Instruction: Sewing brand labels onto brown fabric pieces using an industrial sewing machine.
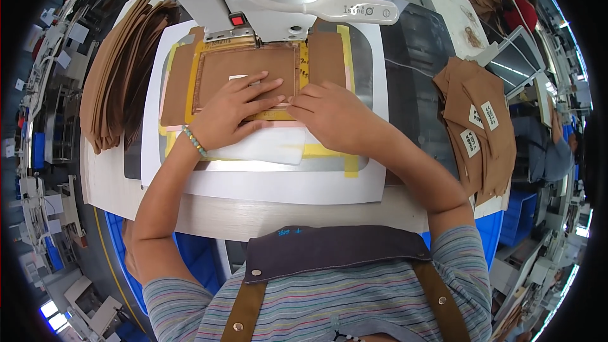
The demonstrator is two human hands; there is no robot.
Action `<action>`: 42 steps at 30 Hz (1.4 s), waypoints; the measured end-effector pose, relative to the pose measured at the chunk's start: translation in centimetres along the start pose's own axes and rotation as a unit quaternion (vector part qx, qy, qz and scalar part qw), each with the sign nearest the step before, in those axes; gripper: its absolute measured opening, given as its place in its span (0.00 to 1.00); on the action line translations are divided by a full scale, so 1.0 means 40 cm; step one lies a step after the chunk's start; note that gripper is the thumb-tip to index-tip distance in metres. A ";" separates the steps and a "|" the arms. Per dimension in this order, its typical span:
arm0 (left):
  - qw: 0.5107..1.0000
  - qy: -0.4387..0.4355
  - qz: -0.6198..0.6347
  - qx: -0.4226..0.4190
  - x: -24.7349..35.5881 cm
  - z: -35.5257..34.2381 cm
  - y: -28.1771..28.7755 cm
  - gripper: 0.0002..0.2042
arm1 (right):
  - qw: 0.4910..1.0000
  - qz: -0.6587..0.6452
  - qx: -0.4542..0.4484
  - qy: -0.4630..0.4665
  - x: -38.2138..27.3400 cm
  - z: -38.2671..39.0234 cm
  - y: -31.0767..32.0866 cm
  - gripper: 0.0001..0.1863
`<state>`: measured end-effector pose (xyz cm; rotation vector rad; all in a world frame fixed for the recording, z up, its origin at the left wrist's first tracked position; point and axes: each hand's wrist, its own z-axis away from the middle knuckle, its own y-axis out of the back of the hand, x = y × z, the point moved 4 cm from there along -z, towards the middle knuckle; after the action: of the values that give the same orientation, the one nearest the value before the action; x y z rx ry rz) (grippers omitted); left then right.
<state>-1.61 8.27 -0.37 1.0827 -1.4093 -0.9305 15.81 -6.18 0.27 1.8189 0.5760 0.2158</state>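
A brown fabric panel (247, 60) lies inside a yellow-edged rectangular template (304, 66) beneath the head of a sewing machine (278, 16). Flat on the panel and the template's near edge rests my left hand (237, 111), its fingers spread. A small white label (238, 77) shows partly past its fingertips. My right hand (332, 117) is at the template's near right corner, its fingers bent and pressed together. What they pinch, if anything, is hidden. A folded white sheet (272, 147) lies just below my left palm.
A tall pile of brown pieces (117, 76) stands at the left. More brown pieces with white labels (459, 95) are stacked at the right. A white handheld device (351, 9) is mounted across the machine. Blue bins (519, 215) sit below the table; other people work beyond.
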 end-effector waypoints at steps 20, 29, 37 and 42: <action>0.999 0.018 -0.028 0.005 -0.034 -0.052 0.000 0.25 | 0.998 -0.006 0.030 -0.054 0.037 0.005 -0.014 0.19; 0.999 0.014 -0.044 0.019 -0.090 -0.105 -0.001 0.23 | 0.969 -0.110 0.155 -0.157 0.160 0.050 0.042 0.13; 0.994 0.096 -0.053 0.020 -0.131 -0.137 -0.002 0.22 | 0.958 -0.147 0.165 -0.181 0.186 0.064 0.045 0.12; 0.994 0.095 -0.006 0.049 -0.147 -0.144 -0.009 0.22 | 0.961 -0.144 0.158 -0.178 0.186 0.057 0.044 0.12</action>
<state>4.22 13.97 -1.70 1.2209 -1.3027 -0.7525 23.68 -4.85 0.13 1.9881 0.6345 -0.4167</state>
